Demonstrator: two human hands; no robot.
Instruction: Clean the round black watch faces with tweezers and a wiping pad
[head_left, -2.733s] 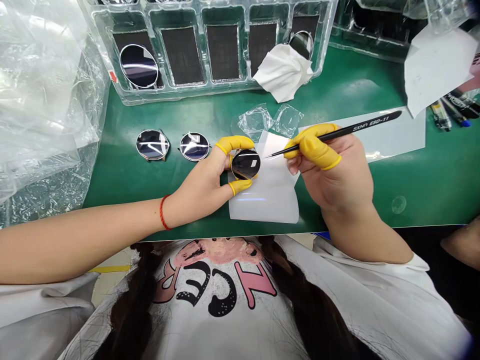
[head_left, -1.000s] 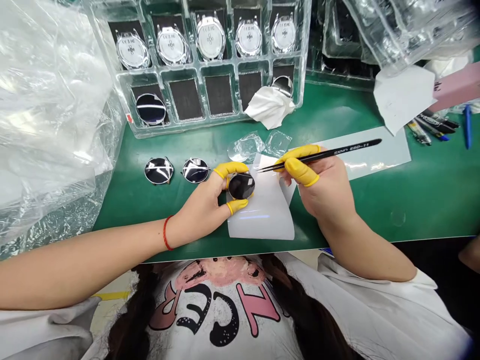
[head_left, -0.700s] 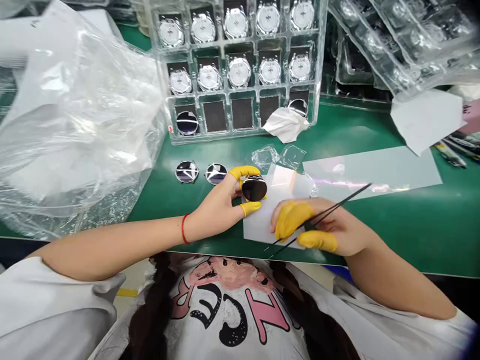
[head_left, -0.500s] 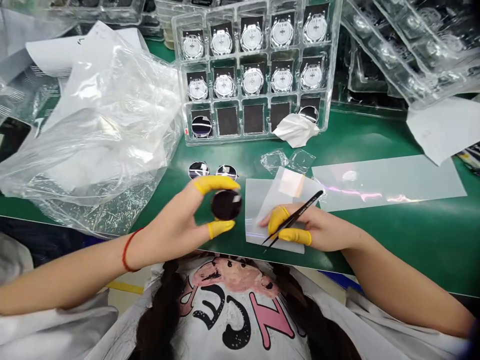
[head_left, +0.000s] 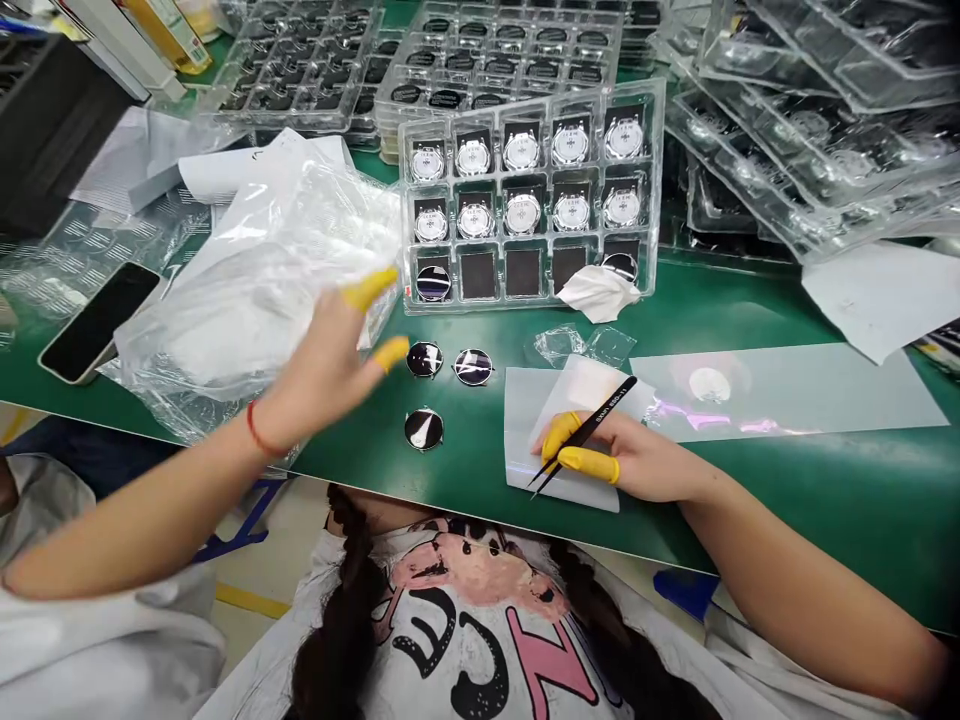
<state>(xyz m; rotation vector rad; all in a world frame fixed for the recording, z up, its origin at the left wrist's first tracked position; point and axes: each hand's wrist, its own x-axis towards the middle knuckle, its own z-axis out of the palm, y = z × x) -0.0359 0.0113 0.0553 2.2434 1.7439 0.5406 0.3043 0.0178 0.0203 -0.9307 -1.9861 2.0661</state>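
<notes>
My left hand (head_left: pixel 326 355), with yellow finger cots on thumb and forefinger, is spread with nothing in it, slightly blurred, left of three round dark discs. One disc (head_left: pixel 424 429) lies nearest the table's front; two others, an upper left disc (head_left: pixel 424 359) and an upper right disc (head_left: pixel 473 367), lie behind it. My right hand (head_left: pixel 615 455) holds black tweezers (head_left: pixel 596 418) over translucent sheets (head_left: pixel 525 400), tips pointing down-left. A clear tray (head_left: pixel 532 304) holds watch-shaped silver pieces in its two upper rows, and dark discs at both ends of the bottom row.
Crumpled clear plastic (head_left: pixel 247 290) lies left, near a phone (head_left: pixel 101 320). A white cloth (head_left: pixel 598 292) overlaps the tray's lower right corner. A long translucent film (head_left: pixel 810 390) lies right; stacked trays (head_left: pixel 787 150) stand at the back right.
My left hand has let go of the dark disc, which now lies on the table, and has moved left and up, opening. The view has shifted, showing more of the table's back. My right hand still holds the tweezers.
</notes>
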